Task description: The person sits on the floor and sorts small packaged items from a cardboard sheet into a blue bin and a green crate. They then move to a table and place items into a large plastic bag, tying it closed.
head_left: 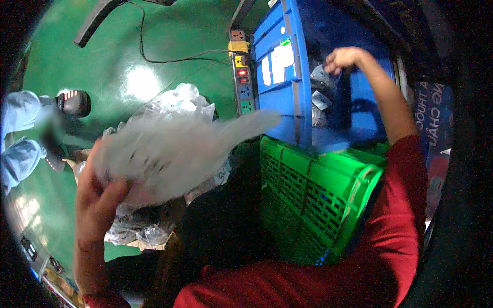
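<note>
One clear plastic bag (177, 154) (blurred), left of the blue bin (295, 97), pinched between thumb and fingers of the left hand (105, 187); long axis running from those fingers toward the bin. One right hand (343, 60), over the bin's opening, fingers bunched beside small bags (321, 100); grip cannot be told. Power strip (244, 81) along the bin's left wall, which stands between plastic bag and small bags; green crate (321, 165) on the bin's near side

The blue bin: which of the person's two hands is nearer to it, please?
Right. The right hand is at the opening of the blue bin; the left hand is away to its left, gripping a translucent plastic bag.
</note>
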Tool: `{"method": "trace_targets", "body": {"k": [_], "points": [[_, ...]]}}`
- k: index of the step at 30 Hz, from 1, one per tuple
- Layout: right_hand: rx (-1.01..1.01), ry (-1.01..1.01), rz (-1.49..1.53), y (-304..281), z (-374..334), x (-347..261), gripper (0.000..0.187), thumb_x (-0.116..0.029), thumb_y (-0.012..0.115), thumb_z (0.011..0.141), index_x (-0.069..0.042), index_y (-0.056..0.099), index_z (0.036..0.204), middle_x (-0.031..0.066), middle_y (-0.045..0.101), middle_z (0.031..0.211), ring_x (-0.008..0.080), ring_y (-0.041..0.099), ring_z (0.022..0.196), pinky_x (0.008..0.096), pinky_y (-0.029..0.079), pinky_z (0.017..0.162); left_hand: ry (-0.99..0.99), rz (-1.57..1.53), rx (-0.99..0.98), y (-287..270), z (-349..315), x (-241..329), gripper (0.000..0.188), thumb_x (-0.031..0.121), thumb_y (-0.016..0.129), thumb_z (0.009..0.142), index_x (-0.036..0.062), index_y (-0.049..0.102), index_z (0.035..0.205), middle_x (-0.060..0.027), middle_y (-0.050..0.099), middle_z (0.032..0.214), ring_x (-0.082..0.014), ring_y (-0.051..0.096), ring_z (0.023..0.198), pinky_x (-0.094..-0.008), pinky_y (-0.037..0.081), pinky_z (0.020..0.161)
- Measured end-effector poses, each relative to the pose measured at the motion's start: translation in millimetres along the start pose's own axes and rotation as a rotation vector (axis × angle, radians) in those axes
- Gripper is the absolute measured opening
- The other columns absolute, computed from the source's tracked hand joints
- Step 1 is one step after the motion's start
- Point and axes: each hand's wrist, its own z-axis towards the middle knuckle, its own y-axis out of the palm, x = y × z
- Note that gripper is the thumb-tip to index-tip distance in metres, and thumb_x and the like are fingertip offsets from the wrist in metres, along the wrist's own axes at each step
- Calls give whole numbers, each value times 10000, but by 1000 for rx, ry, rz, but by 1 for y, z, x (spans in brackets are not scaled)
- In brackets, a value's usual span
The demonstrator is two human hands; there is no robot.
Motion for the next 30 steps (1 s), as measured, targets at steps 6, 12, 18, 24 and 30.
{"method": "trace_targets", "body": {"k": [6, 12, 18, 24, 30], "points": [[353, -868, 167, 23, -170, -158, 553, -210, 640, 807, -77, 455, 1310, 88, 576, 1155, 149, 506, 1094, 336, 436, 899, 147, -91, -337, 53, 28, 52, 416, 170, 608, 862, -19, 477, 1208, -80, 601, 1050, -146, 583, 930, -287, 500, 782], [716, -724, 330, 79, -239, -201, 568, -239, 741, 722, -4, 529, 1194, 119, 633, 1064, 198, 601, 932, 325, 490, 831, 634, 137, -389, 55, 10, 67, 426, 183, 493, 924, 5, 400, 1299, -132, 491, 1251, -228, 531, 1087, -350, 469, 888], [943, -367, 200, 53, -249, -54, 473, -173, 716, 690, -25, 556, 1110, 93, 629, 987, 182, 600, 861, 318, 493, 792, 372, 364, -113, -45, -24, 52, 352, 224, 480, 917, 29, 490, 1211, -116, 567, 1130, -189, 543, 1075, -309, 446, 872], [504, -44, 28, 53, -71, 14, 422, -121, 685, 624, -32, 586, 1024, 116, 646, 912, 237, 614, 798, 385, 508, 685, 70, 256, 107, -102, -45, -17, 288, 190, 514, 909, 10, 538, 1133, -108, 598, 1050, -189, 602, 953, -314, 479, 813], [331, -58, 332, 61, -44, -5, 456, -179, 658, 784, -51, 524, 1201, 125, 645, 978, 183, 632, 679, 340, 503, 636, 282, 759, 47, -80, -20, -58, 453, 264, 624, 845, -1, 508, 1193, -177, 535, 1206, -292, 492, 1157, -381, 396, 965]]}}
